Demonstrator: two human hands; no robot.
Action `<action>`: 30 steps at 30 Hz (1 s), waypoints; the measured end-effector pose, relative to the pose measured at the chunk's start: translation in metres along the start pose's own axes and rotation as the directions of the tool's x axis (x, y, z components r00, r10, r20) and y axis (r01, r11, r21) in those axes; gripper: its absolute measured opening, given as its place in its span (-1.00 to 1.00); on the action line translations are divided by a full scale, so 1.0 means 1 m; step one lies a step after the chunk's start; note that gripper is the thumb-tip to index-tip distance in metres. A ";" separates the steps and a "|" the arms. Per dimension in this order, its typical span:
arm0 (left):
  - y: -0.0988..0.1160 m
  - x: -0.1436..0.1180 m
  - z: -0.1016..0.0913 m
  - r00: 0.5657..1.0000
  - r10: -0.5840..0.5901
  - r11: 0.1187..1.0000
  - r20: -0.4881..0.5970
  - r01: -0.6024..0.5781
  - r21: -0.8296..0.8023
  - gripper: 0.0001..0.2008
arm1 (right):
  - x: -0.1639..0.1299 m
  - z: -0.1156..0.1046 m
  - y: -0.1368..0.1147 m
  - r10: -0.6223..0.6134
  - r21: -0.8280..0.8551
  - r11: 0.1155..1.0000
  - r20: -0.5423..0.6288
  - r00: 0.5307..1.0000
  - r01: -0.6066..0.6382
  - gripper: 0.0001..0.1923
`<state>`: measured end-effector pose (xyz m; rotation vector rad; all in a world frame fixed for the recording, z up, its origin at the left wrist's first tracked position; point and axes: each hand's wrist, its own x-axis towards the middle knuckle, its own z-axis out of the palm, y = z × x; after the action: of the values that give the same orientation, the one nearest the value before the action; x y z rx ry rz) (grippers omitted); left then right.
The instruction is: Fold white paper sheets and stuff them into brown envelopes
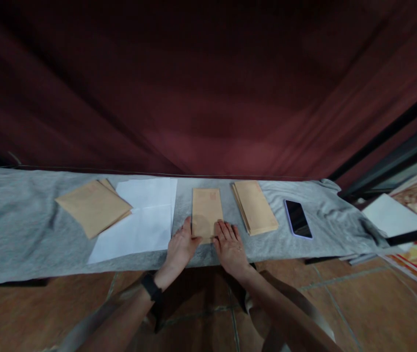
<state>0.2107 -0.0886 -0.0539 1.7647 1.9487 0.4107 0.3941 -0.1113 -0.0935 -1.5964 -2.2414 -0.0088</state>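
1. A fanned pile of brown envelopes (94, 207) is seen at the table's ten o'clock, with white paper sheets (140, 220) beside it.
2. The left hand (179, 248) is laid open, thumb on the lower left corner of the single brown envelope (206, 211), which lies flat at twelve o'clock.
3. The right hand (229, 246) is spread flat, fingertips pressed on that envelope's lower right corner; nothing is gripped.
4. A neat stack of envelopes (254, 207) and a phone (298, 218) are found at two o'clock on the grey cloth (17, 220).

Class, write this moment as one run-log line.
left hand: flat at single envelope | right hand: flat on it | envelope stacks either side | phone right
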 end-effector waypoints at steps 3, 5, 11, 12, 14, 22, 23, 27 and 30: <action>-0.006 0.007 0.003 0.999 -0.038 0.976 0.018 0.041 -0.216 -0.20 | 0.004 0.003 0.000 0.017 0.021 1.000 -0.013 1.000 -0.017 -0.49; -0.009 0.011 0.004 0.999 -0.026 0.909 0.032 0.037 -0.416 -0.26 | 0.006 0.003 -0.001 0.019 0.035 0.999 -0.022 1.000 -0.018 -0.49; 0.004 0.006 -0.010 0.990 0.081 0.442 0.115 0.067 -0.894 -0.33 | 0.011 -0.013 -0.007 -0.140 0.128 0.981 -0.031 0.990 0.143 -0.36; 0.008 0.004 -0.013 0.990 0.098 0.408 0.105 0.056 -0.911 -0.32 | 0.013 -0.016 -0.007 -0.139 0.153 0.978 -0.034 0.990 0.142 -0.37; 0.017 0.000 -0.019 0.988 0.129 0.348 0.089 0.039 -0.937 -0.31 | 0.019 -0.024 -0.006 -0.070 0.249 0.965 -0.047 0.996 0.080 -0.45; 0.026 -0.001 -0.008 0.958 0.049 0.281 0.284 0.259 -0.924 -0.46 | 0.048 -0.030 -0.001 0.483 0.975 0.012 0.189 0.855 -0.222 -0.49; 0.026 -0.001 -0.004 0.941 0.068 0.266 0.332 0.303 -0.915 -0.48 | 0.048 -0.027 -0.005 0.480 0.974 -0.122 0.227 0.847 -0.192 -0.49; 0.030 -0.001 0.006 0.895 0.154 0.153 0.419 0.398 -0.905 -0.53 | 0.041 -0.010 -0.023 0.367 0.949 -0.212 0.300 0.880 -0.235 -0.48; 0.028 0.003 0.004 0.913 0.094 0.170 0.397 0.378 -0.910 -0.62 | 0.036 0.002 -0.021 0.358 0.946 -0.011 0.307 0.882 -0.325 -0.50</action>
<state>0.2366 -0.0828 -0.0432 0.6291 0.9889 0.9292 0.3637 -0.0852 -0.0797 -1.1109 -1.0123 1.3667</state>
